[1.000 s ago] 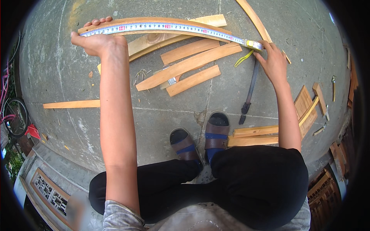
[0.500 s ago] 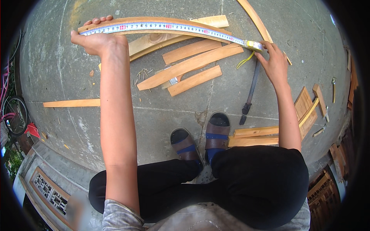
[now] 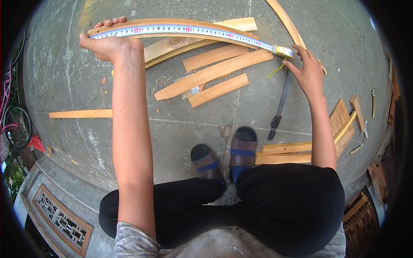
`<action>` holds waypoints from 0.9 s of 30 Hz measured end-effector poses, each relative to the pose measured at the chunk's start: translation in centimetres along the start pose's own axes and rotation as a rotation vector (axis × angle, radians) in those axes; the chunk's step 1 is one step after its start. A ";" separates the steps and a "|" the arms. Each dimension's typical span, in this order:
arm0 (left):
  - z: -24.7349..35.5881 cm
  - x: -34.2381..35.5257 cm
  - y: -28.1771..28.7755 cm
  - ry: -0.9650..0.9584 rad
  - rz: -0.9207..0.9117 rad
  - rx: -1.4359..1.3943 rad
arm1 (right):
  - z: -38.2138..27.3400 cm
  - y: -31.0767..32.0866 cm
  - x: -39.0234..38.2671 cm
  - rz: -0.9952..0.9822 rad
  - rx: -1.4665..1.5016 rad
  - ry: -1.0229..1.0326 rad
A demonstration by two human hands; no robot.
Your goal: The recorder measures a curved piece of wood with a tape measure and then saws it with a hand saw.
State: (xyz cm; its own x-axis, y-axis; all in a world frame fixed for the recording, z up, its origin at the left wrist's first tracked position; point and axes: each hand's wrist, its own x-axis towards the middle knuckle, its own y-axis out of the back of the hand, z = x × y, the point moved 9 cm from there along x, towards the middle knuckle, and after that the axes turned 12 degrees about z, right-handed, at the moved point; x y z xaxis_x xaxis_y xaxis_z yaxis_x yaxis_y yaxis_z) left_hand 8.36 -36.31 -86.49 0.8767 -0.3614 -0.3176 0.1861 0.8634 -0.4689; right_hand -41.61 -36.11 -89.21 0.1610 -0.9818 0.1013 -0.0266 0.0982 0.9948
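My left hand (image 3: pixel 109 42) is closed round the left end of a long wooden strip (image 3: pixel 172 22), its fingers over the far edge and its thumb on the near side. Along the strip lies the drawn-out blade (image 3: pixel 165 29) of a tape measure, its end by my left palm. At the right, beyond the strip's end, is the yellow and silver tape measure case (image 3: pixel 284 52). My right hand (image 3: pixel 309 71) has its thumb and fingertips around the case's right side. A yellow-green cord loop (image 3: pixel 274 72) hangs from the case.
Below the strip lie several wood pieces (image 3: pixel 215 73), a paintbrush (image 3: pixel 195 90) and scattered nails (image 3: pixel 161 81). A dark saw-like blade (image 3: pixel 282 101) lies before my sandals (image 3: pixel 244 146). More boards (image 3: pixel 340 122) and a hammer (image 3: pixel 373 103) are at the right, a bicycle (image 3: pixel 18 127) far left.
My right thumb has eased slightly away from the tape measure case. Otherwise the hands, strip and blade stay almost where they were; the whole view has shifted a little.
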 end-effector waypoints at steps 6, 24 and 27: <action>0.2 0.1 0.2 -0.013 0.002 0.011 | 2.3 1.0 -2.0 -0.163 -0.093 -0.220; 0.1 0.2 -0.1 -0.014 -0.012 -0.001 | 1.5 -7.5 -21.1 -0.944 0.173 -0.434; -0.1 -0.1 0.0 -0.010 -0.011 0.001 | 1.2 -6.1 -20.2 -0.942 0.038 -0.439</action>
State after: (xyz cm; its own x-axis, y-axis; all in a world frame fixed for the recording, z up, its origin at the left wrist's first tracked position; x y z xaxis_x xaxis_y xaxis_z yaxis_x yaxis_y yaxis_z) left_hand 8.23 -36.34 -86.54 0.8787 -0.3676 -0.3045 0.1963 0.8598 -0.4715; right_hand -45.86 -17.11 -97.35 -0.2406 -0.6321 -0.7366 -0.1087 -0.7366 0.6676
